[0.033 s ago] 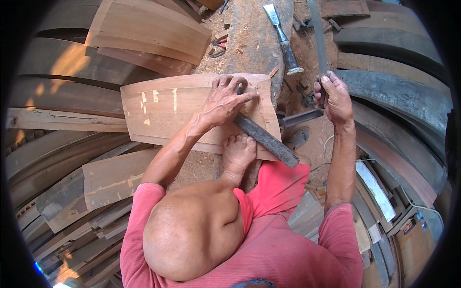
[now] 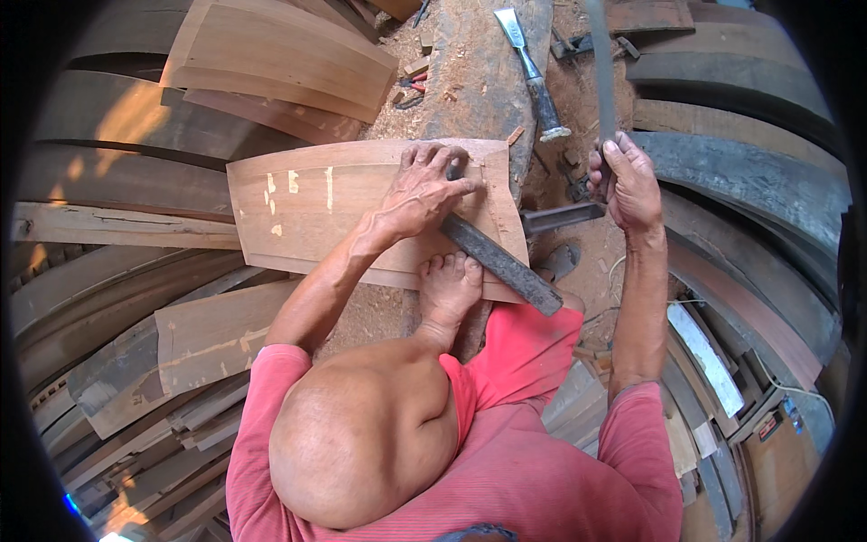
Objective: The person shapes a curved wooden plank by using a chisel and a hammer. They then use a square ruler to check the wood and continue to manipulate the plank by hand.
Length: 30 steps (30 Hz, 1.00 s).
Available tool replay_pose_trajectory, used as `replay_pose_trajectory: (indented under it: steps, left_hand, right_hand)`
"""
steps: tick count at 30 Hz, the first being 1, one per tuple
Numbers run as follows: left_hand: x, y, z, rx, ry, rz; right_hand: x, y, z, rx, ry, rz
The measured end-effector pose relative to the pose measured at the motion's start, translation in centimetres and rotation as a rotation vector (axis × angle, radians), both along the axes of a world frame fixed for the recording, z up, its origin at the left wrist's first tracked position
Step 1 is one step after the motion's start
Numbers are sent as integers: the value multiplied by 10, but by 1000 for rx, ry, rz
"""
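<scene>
My left hand [image 2: 423, 190] presses on a pale brown wooden panel [image 2: 352, 212], its fingers curled over a dark flat bar [image 2: 506, 268]. One end of that bar shows between thumb and fingers; the other reaches past the panel's near right corner. Raised to the right of the panel, my right hand [image 2: 626, 181] is closed round the lower end of a long narrow grey blade [image 2: 602, 77] pointing away from me. A shorter dark bar [image 2: 564, 219] lies crosswise below that hand, close to the panel's right edge. Whether it joins the blade cannot be seen.
My bare foot [image 2: 447, 285] rests on the panel's near edge. Beyond it, a chisel [image 2: 531, 72] lies by a worn wooden plank [image 2: 479, 81], near red-handled pliers [image 2: 413, 83]. Curved boards [image 2: 117, 172] are stacked at left, and more boards [image 2: 741, 172] at right. Wood shavings cover the ground.
The blade's far end has swung slightly right, while my right hand and the crosswise dark bar have shifted a little left. My left hand and the panel stay put.
</scene>
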<state>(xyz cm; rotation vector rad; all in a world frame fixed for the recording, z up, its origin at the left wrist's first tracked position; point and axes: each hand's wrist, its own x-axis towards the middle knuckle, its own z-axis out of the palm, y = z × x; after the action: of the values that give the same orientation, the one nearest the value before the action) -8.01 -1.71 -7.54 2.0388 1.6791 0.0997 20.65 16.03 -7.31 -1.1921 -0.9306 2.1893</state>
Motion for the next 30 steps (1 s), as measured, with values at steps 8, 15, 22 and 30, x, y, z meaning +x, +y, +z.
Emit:
replay_pose_trajectory:
  steps: [8, 15, 22, 30]
  left_hand:
    - [-2, 40, 56, -90, -769, 305]
    - [-33, 37, 55, 17, -680, 321]
    - [-13, -20, 23, 118, -248, -29]
    - [-9, 14, 59, -284, -911, 398]
  right_hand:
    - [-119, 8, 32, 96, 137, -149]
    - [-127, 18, 71, 403, -246, 21]
    - [2, 12, 48, 564, -553, 506]
    - [-78, -19, 40, 189, -83, -120]
